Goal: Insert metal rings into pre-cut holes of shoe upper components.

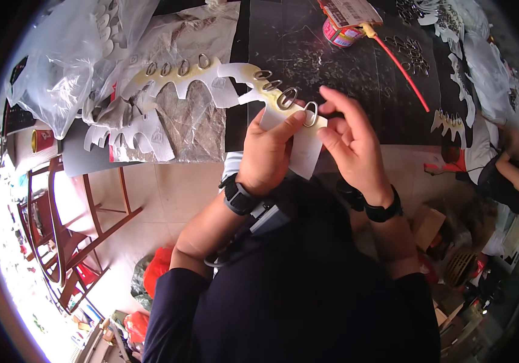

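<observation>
My left hand point(268, 151) is closed on a white scalloped cut-out piece point(305, 151) with a yellowish smeared edge, its thumb pressed on top. Several oval metal rings point(286, 98) sit along that edge, and one more metal ring point(311, 114) stands at the right end. Close by, my right hand point(356, 145) has its thumb and forefinger apart beside this ring, and nothing shows between them. Whether the thumb touches the piece's edge I cannot tell. To the left, a similar scalloped piece point(180, 81) bearing rings lies on crumpled brown plastic sheeting point(199, 130).
A pink tub point(341, 33) with a card on top and a red stick point(401, 72) stands on the dark table point(289, 48). Loose metal rings point(410, 57) lie farther right. Clear plastic bags point(59, 66) crowd the left, near wooden chairs point(59, 230). Another person's arm point(516, 172) shows at right.
</observation>
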A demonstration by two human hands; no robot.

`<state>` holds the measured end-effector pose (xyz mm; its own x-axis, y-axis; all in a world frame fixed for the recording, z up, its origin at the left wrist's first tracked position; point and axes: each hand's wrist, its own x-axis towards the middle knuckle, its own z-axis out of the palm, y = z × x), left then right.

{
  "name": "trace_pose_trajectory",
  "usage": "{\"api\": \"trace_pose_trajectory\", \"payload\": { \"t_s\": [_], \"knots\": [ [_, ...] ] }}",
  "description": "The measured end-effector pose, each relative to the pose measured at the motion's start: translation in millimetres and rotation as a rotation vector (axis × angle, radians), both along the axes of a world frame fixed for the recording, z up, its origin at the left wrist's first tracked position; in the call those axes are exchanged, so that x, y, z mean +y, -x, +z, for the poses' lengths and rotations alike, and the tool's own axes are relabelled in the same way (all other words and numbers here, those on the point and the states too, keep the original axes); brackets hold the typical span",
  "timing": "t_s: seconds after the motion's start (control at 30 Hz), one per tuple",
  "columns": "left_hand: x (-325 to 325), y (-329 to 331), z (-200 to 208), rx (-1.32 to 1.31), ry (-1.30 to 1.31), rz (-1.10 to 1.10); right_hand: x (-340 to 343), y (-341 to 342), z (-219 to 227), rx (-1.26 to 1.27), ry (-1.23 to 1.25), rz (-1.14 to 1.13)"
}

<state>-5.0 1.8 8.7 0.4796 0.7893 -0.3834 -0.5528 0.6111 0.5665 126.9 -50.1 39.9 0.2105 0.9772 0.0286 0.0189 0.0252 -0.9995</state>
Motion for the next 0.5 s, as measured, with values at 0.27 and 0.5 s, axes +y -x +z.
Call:
{"api": "trace_pose_trajectory", "payload": {
  "t_s": [0.27,0.5],
  "knots": [
    [-3,-10,2,0.185,-0.177,0.076,13,-2,-14,-0.680,-0.210,-0.209],
    [-1,1,-9,0.003,-0.134,0.073,20,3,-13,-0.628,-0.233,-0.174]
  ]
}}
